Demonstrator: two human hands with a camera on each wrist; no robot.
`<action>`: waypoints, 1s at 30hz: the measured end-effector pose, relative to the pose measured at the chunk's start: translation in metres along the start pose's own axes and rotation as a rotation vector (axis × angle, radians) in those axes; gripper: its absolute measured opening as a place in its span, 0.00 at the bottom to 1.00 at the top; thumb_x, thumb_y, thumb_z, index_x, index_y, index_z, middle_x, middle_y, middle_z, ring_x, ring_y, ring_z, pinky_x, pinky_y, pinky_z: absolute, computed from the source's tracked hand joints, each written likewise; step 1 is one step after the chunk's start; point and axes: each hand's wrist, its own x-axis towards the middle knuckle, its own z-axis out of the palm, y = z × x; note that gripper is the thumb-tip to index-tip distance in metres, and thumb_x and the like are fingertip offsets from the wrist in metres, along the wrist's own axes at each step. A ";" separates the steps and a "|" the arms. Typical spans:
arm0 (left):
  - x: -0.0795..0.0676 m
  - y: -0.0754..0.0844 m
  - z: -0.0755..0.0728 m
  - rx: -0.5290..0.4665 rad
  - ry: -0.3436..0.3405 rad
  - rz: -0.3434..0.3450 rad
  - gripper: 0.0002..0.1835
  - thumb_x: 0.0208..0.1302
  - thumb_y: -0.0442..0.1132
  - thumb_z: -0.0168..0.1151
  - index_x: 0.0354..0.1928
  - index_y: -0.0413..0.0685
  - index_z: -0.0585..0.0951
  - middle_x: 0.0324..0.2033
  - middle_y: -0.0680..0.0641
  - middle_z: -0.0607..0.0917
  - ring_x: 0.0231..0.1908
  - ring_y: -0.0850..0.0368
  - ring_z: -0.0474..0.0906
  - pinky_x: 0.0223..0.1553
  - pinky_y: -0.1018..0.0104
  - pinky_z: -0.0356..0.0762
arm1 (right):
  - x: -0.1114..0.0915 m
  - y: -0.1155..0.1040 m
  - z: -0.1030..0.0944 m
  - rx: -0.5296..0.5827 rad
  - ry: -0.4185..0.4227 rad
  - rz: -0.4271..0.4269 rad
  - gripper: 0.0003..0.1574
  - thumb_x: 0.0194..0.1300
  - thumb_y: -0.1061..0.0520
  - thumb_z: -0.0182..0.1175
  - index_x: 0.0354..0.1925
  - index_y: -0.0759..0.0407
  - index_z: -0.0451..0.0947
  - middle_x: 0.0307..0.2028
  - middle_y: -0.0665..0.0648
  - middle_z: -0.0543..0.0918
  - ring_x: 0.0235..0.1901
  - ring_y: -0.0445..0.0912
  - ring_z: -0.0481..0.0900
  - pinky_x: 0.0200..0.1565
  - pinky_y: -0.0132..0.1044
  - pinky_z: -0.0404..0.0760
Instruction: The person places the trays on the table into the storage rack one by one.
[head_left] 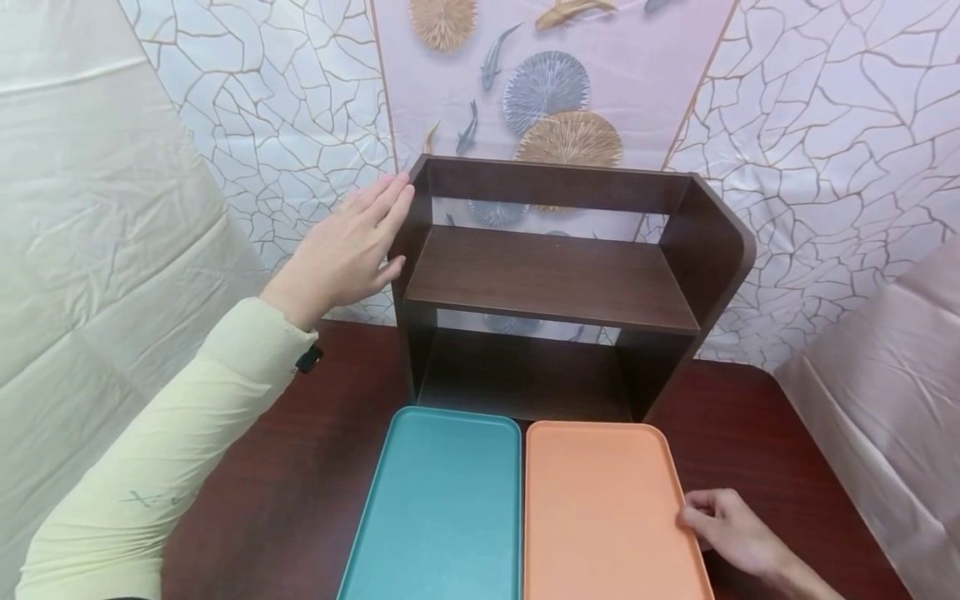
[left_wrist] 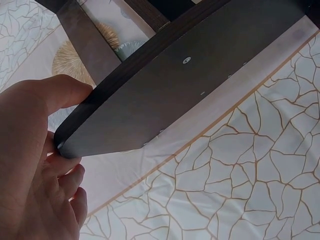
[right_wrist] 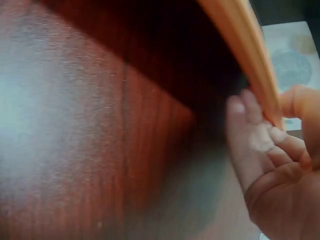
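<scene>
Shelf (head_left: pixel 551 275): wood or wood-effect board, fine grain, smooth, low sheen. Fastener (left_wrist: pixel 186 60) in its side panel: bright, apparently metal. Table (head_left: pixel 300 467): grained wood look, polished; glare visible in the right wrist view. Orange tray (head_left: pixel 603 508) and teal tray (head_left: pixel 442 508): apparently plastic, smooth, mostly matt. Backdrop (head_left: pixel 292 108): printed fabric, slight sheen. Side drape (head_left: pixel 90 208): cloth, creased. Sleeve (head_left: pixel 180 425): soft matt cloth, cuff (head_left: pixel 258 337) ribbed.
</scene>
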 end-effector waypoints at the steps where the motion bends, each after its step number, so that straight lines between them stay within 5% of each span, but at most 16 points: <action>1: 0.000 0.000 0.000 0.002 -0.001 -0.001 0.44 0.75 0.46 0.59 0.82 0.30 0.53 0.83 0.34 0.54 0.84 0.38 0.50 0.82 0.42 0.57 | 0.000 -0.001 0.001 -0.024 0.023 -0.008 0.14 0.74 0.67 0.53 0.32 0.75 0.77 0.27 0.47 0.87 0.30 0.35 0.86 0.33 0.34 0.89; 5: 0.000 0.000 0.002 0.006 0.000 0.000 0.44 0.75 0.46 0.59 0.82 0.30 0.53 0.83 0.34 0.54 0.84 0.38 0.50 0.82 0.42 0.57 | -0.004 -0.003 0.002 -0.102 0.107 -0.026 0.12 0.74 0.67 0.54 0.36 0.72 0.82 0.26 0.48 0.88 0.26 0.33 0.84 0.29 0.31 0.85; 13: 0.001 0.000 0.001 -0.004 -0.011 -0.002 0.44 0.76 0.46 0.58 0.82 0.30 0.52 0.84 0.34 0.53 0.84 0.38 0.50 0.82 0.42 0.56 | -0.012 -0.018 -0.008 -0.043 0.117 0.041 0.21 0.77 0.65 0.51 0.55 0.84 0.78 0.34 0.56 0.93 0.31 0.37 0.89 0.35 0.34 0.90; 30: 0.001 0.001 -0.002 -0.004 -0.022 -0.005 0.43 0.76 0.45 0.57 0.81 0.29 0.53 0.83 0.33 0.54 0.84 0.37 0.50 0.82 0.41 0.56 | -0.026 -0.086 -0.023 -0.025 0.116 0.056 0.24 0.79 0.63 0.51 0.61 0.84 0.74 0.35 0.51 0.93 0.32 0.40 0.90 0.36 0.37 0.90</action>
